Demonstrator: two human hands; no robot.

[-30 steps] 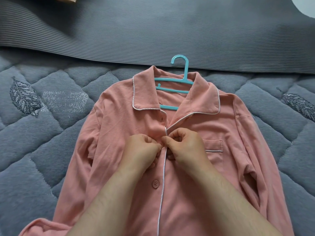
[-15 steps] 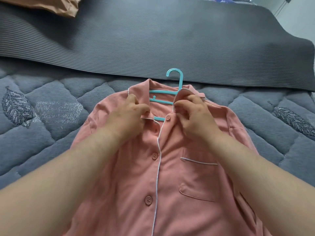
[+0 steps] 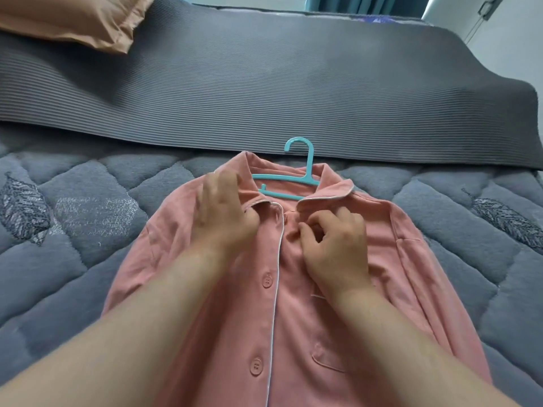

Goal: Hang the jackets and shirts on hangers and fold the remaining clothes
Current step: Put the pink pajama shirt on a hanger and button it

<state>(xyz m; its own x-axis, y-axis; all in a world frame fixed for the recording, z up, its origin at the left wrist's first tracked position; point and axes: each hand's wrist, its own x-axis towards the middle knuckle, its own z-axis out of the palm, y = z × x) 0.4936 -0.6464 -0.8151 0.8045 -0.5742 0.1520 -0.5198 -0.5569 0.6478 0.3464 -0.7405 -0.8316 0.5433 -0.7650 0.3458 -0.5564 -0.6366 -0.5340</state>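
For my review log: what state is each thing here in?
pink pajama shirt: flat on the quilt, on the teal hanger, visible buttons fastened.
teal hanger: inside the shirt's neck, hook sticking out.
left hand: blurred, fingers lying on the collar.
right hand: fingers curled, pinching shirt fabric beside the placket.

Soft matt cloth for the shirt [image 3: 293,342]: pink, fine-textured, smooth apart from gentle creases. Thin white piping [image 3: 273,318] along placket and collar, slightly shinier than the cloth beside it. Matching pink buttons [image 3: 266,281], hard and plastic-looking, with a dull sheen. Smooth moulded plastic for the hanger [image 3: 308,168], turquoise, lightly glossy. Beneath, a thick quilted bed cover [image 3: 73,274] in grey, fuzzy and matt, puffed between stitched lines, with leaf motifs [image 3: 26,210] in rougher-looking embroidered thread. Beyond, a dark grey blanket [image 3: 293,83] in matt ribbed cloth, ridged in close parallel lines. At the far corner, a tan pillow [image 3: 73,22] in smooth, faintly lustrous fabric.
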